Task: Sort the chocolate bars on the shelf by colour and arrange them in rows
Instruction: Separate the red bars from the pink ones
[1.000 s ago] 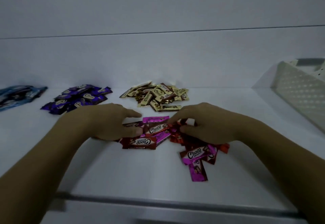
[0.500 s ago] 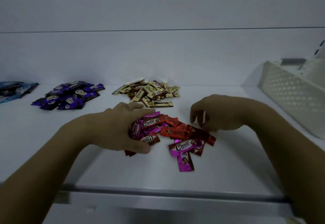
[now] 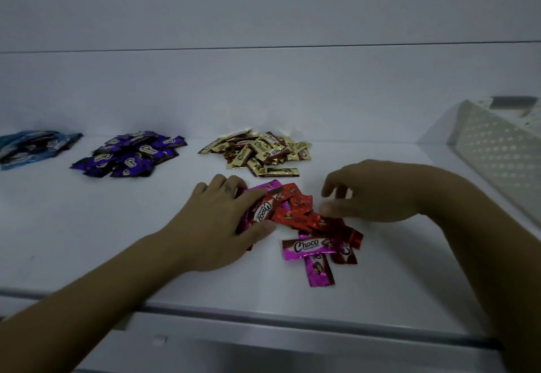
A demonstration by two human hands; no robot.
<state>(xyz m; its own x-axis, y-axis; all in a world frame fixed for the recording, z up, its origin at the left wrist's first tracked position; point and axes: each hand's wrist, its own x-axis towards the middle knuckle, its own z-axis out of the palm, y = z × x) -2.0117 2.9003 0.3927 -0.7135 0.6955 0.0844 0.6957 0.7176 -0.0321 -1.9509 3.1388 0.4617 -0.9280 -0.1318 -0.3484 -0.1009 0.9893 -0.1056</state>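
My left hand (image 3: 216, 226) lies over the near-left side of the mixed red and pink pile (image 3: 295, 211). Its fingers (image 3: 251, 197) and thumb are curled round a small bunch of bars. The top bar of that bunch (image 3: 263, 211) shows its Choco label, and its long axis runs diagonally from beside the thumb up toward the fingertips.

My right hand (image 3: 377, 194) is at the far-right side of the same pile with its fingers (image 3: 330, 189) curled downward and the thumb low by the red wrappers. The fingertips are blurred, so I cannot tell whether they pinch anything.

Nearer to me than the right thumb, a pink bar (image 3: 310, 248) lies label up with its long axis left to right. A second pink bar (image 3: 319, 270) sticks out from under it, with its long axis pointing toward me. The red bars between the two hands lie at mixed angles and overlap.

Beyond the fingertips is a gold pile (image 3: 257, 151). Further left are a purple pile (image 3: 128, 154) and a blue pile (image 3: 35, 145), each well apart from the next.

Everything rests on a white shelf (image 3: 117, 241) with a grey front strip (image 3: 292, 323) and a plain pale back wall (image 3: 263, 94). A white perforated basket (image 3: 497, 153) stands at the far right, and the light is dim.
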